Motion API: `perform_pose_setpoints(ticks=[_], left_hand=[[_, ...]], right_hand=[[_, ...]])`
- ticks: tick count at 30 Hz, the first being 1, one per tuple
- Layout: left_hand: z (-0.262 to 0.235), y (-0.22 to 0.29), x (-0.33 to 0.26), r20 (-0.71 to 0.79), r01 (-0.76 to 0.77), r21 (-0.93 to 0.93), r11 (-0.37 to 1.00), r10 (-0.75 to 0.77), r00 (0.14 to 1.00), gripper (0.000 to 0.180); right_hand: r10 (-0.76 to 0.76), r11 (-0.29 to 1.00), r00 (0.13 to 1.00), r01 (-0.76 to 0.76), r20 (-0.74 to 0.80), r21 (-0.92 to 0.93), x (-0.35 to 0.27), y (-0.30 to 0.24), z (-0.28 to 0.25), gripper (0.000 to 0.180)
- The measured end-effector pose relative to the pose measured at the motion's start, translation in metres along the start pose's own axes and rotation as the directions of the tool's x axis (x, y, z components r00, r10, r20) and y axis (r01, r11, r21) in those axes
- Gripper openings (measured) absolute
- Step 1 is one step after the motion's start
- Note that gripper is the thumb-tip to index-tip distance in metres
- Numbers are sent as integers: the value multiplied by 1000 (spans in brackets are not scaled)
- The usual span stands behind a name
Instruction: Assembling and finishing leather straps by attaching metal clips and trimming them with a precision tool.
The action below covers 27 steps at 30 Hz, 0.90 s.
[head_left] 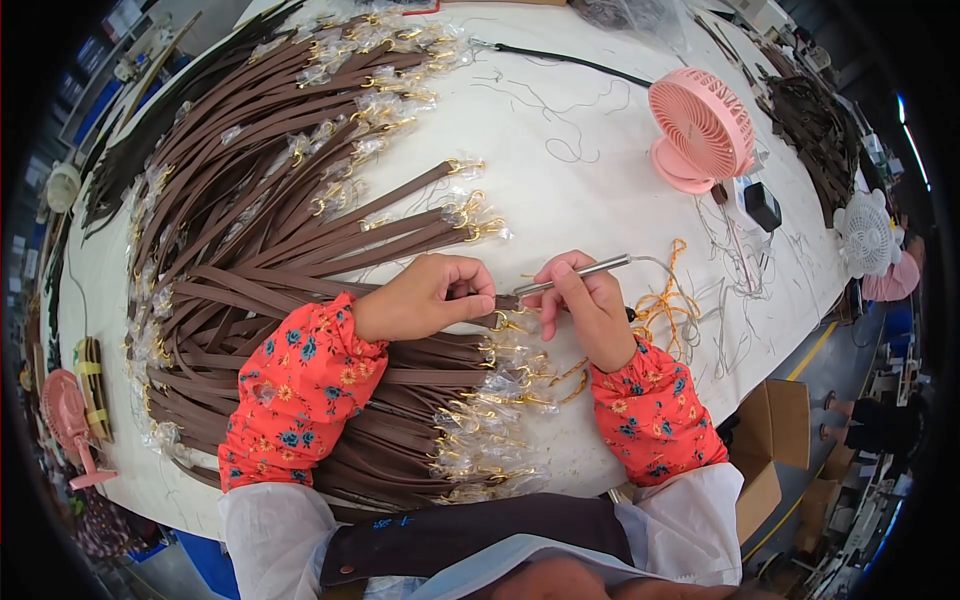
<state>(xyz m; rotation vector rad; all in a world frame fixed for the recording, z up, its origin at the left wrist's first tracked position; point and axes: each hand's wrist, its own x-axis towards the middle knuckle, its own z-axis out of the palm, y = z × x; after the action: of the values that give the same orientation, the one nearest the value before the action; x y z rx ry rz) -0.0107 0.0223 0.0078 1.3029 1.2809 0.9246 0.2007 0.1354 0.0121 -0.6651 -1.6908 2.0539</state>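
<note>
Between both hands [505, 300], brown strap [507, 301], metal tool [575, 274]

Left hand [425, 297] on brown strap [505, 301], right hand [585, 300] with metal tool [575, 275].

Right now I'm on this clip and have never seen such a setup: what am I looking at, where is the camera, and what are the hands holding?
There is no machine: a person works bare-handed, filmed by a fisheye camera on their head looking down, so edges bend. The left hand pinches the end of a brown strap. The right hand holds a slim metal pen-like tool to that end. On the white table lie many brown straps with wrapped gold clasps, a pink fan and loose threads.
</note>
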Motion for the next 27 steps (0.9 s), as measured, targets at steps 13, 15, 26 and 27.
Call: perform_pose_setpoints(ticks=[13,15,26,27], left_hand=[[0,-2,0,5,-30,14,999,30,1000,16],[0,-2,0,6,-28,12,1000,28,1000,16],[4,-2,-2,-78,-37,89,995,44,996,16],[6,-2,-1,-164,-140,426,894,229,959,16]], right_hand=[[0,1000,1000,0,-3,-5,0,0,0,30],[8,1000,1000,-8,-1,-2,0,0,0,31],[2,1000,999,-2,-39,-18,0,-2,1,31],[21,999,997,-24,-72,-36,0,-4,2,30]])
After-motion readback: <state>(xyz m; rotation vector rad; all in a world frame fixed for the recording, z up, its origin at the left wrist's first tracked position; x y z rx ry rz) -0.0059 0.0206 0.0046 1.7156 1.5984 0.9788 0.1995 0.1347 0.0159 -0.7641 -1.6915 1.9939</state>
